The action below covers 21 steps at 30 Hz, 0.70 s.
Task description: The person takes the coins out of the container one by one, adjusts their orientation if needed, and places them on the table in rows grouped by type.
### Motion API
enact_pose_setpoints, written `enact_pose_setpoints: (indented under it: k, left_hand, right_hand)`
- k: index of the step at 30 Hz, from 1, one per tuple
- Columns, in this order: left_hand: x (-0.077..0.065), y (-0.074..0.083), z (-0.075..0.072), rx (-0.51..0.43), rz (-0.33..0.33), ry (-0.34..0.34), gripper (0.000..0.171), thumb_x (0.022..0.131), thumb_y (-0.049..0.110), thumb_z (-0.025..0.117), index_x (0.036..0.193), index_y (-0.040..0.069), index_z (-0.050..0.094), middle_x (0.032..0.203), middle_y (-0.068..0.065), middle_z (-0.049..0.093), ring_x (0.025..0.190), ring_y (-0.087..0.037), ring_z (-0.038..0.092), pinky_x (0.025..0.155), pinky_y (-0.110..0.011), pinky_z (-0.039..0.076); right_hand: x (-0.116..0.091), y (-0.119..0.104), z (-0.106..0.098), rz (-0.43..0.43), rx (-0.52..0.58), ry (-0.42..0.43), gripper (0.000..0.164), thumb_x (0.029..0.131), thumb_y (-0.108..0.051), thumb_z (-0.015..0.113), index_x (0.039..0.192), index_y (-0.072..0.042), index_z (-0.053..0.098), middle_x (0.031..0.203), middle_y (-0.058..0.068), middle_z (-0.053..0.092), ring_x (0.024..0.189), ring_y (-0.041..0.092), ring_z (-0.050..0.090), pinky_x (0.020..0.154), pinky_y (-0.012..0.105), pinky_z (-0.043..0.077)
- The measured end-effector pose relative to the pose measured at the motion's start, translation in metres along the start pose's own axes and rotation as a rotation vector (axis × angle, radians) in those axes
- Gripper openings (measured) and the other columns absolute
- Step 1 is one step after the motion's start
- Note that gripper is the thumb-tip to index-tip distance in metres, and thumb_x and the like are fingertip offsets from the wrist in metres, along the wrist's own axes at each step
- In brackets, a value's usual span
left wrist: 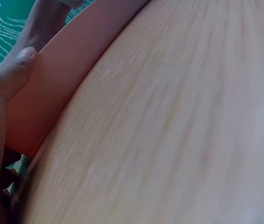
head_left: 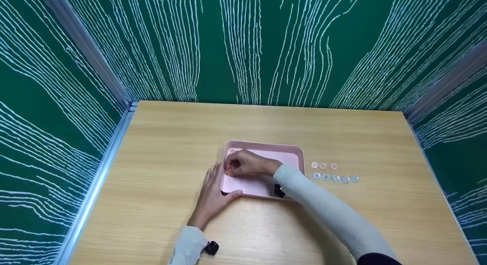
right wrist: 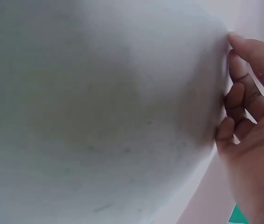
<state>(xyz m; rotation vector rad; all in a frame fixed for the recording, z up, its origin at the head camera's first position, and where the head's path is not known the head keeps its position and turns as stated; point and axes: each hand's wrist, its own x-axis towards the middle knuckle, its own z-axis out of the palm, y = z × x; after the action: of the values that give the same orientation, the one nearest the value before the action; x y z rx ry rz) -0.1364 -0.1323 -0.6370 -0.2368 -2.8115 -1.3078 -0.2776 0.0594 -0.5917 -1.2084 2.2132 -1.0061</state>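
A shallow pink tray (head_left: 266,145) lies on the table. My left hand (head_left: 211,198) holds its near left corner, thumb on the front wall and fingers along the left side; in the left wrist view the thumb (left wrist: 20,70) presses the tray wall (left wrist: 71,60). Inside the tray, by the left wall, my right hand (head_left: 247,163) has its fingers curled down and pinches a small reddish coin-like disc (head_left: 228,172), mostly hidden by the fingertips. Another pinkish disc (head_left: 232,151) lies in the far left corner. In the right wrist view the fingertips (right wrist: 234,39) meet the tray floor (right wrist: 99,102).
Right of the tray, three pinkish discs (head_left: 322,166) form a row. Nearer me runs a row of several silvery discs (head_left: 335,178). Green walls (head_left: 209,48) with white lines and metal posts enclose the wooden table (head_left: 152,143).
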Motion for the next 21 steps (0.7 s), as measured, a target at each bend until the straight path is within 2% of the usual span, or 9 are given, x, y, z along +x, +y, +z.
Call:
enact_pose_setpoints:
  k: [5, 7, 12, 21]
  left_hand:
    - [0.0, 0.001, 0.002, -0.025, -0.022, -0.006, 0.12, 0.089, 0.066, 0.084, 0.178, 0.018, 0.021, 0.18, -0.022, 0.022, 0.167, -0.047, 0.015, 0.136, -0.064, 0.016]
    - [0.0, 0.002, 0.001, -0.025, -0.017, -0.004, 0.12, 0.089, 0.065, 0.085, 0.178, 0.016, 0.021, 0.18, -0.022, 0.022, 0.167, -0.046, 0.015, 0.136, -0.063, 0.014]
    - [0.001, 0.002, -0.001, -0.016, -0.025, -0.002, 0.122, 0.088, 0.065, 0.086, 0.177, 0.013, 0.022, 0.181, -0.021, 0.022, 0.168, -0.044, 0.015, 0.137, -0.06, 0.012]
    - [-0.001, 0.001, -0.002, -0.029, -0.053, -0.013, 0.122, 0.088, 0.067, 0.085, 0.178, 0.016, 0.022, 0.181, -0.02, 0.021, 0.168, -0.046, 0.013, 0.136, -0.064, 0.014]
  right_hand:
    - [-0.013, -0.002, -0.015, 0.065, 0.156, 0.034, 0.012, 0.099, -0.004, 0.082, 0.11, -0.001, 0.079, 0.099, 0.006, 0.078, 0.086, 0.011, 0.068, 0.078, 0.021, 0.059]
    - [-0.018, -0.005, -0.021, 0.083, 0.193, 0.069, 0.011, 0.099, -0.004, 0.082, 0.109, -0.001, 0.08, 0.099, 0.008, 0.08, 0.084, 0.013, 0.07, 0.077, 0.022, 0.06]
    - [-0.032, -0.009, -0.034, 0.116, 0.222, 0.168, 0.01, 0.099, -0.003, 0.081, 0.108, 0.0, 0.081, 0.099, 0.01, 0.081, 0.084, 0.013, 0.069, 0.076, 0.02, 0.058]
    - [-0.062, -0.002, -0.049, 0.196, 0.29, 0.291, 0.012, 0.098, 0.001, 0.081, 0.111, 0.002, 0.081, 0.102, 0.014, 0.078, 0.084, 0.015, 0.062, 0.072, 0.019, 0.049]
